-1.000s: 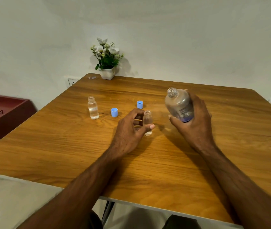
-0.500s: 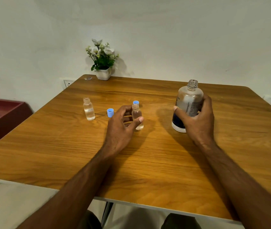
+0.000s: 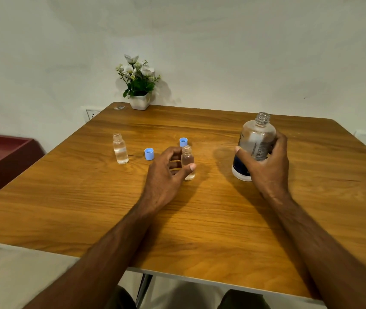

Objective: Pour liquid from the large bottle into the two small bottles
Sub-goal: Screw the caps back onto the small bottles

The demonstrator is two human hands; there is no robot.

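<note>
My right hand [image 3: 266, 166] grips the large clear bottle [image 3: 255, 139], which stands upright and uncapped on the wooden table [image 3: 200, 219] at the right. My left hand [image 3: 164, 175] holds a small open bottle [image 3: 187, 161] between thumb and fingers near the table's middle; clear liquid fills most of it. A second small open bottle [image 3: 119, 149] with clear liquid stands alone at the left. Two blue caps lie between them: one cap [image 3: 149, 153] left of my left hand, the other cap [image 3: 183, 142] just behind the held bottle.
A white pot of flowers [image 3: 139, 85] stands at the table's far edge against the wall. A dark red cabinet [image 3: 1, 157] sits to the left of the table, with a wall socket [image 3: 91, 113] behind it.
The large bottle went from tilted in the air beside the small bottle to upright on the table at the right. My left hand kept hold of the small bottle.
</note>
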